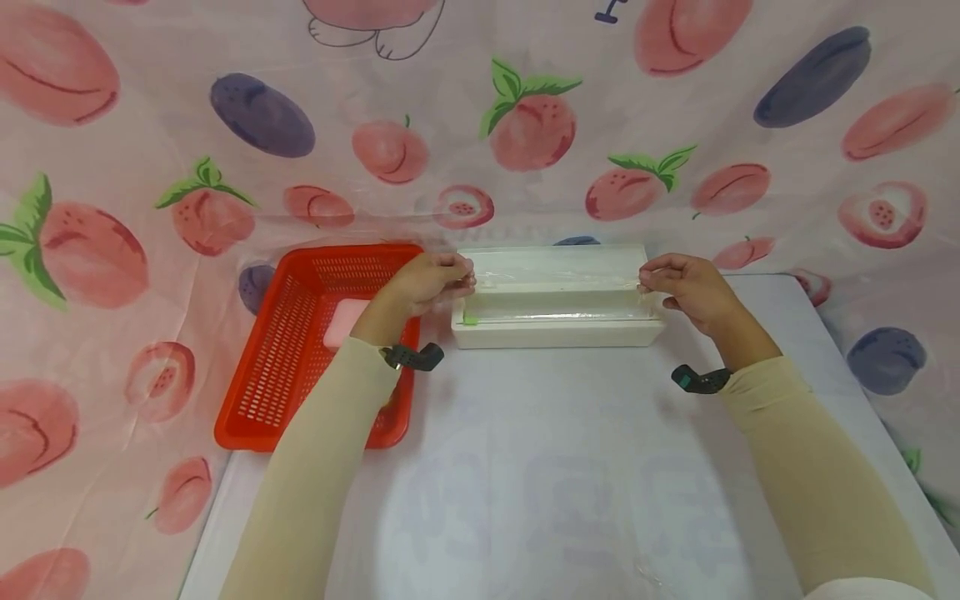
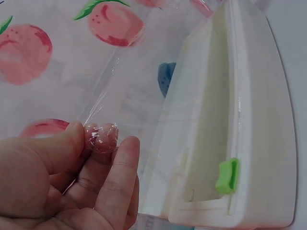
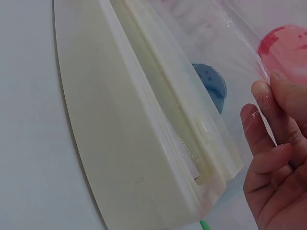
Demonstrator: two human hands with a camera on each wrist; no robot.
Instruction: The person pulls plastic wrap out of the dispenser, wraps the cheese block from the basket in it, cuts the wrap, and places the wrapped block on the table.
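Note:
A white cling film dispenser (image 1: 558, 336) lies lengthwise at the back of the table, its lid raised. A small green slider (image 2: 227, 176) sits at the left end of its front edge. Clear cling film (image 1: 555, 278) stretches above the dispenser between both hands. My left hand (image 1: 431, 285) pinches the film's left end between thumb and fingers, with film crumpled over the fingertips in the left wrist view. At the other end, my right hand (image 1: 693, 292) pinches the film's right corner between thumb and index finger (image 3: 263, 93), the remaining fingers bent below.
A red perforated basket (image 1: 258, 367) stands left of the dispenser, under my left forearm, with a pink item (image 1: 343, 323) inside. The white tabletop (image 1: 555, 467) extends in front. Fruit-patterned cloth (image 1: 465, 100) hangs behind. Black cameras (image 1: 701, 380) are strapped to both wrists.

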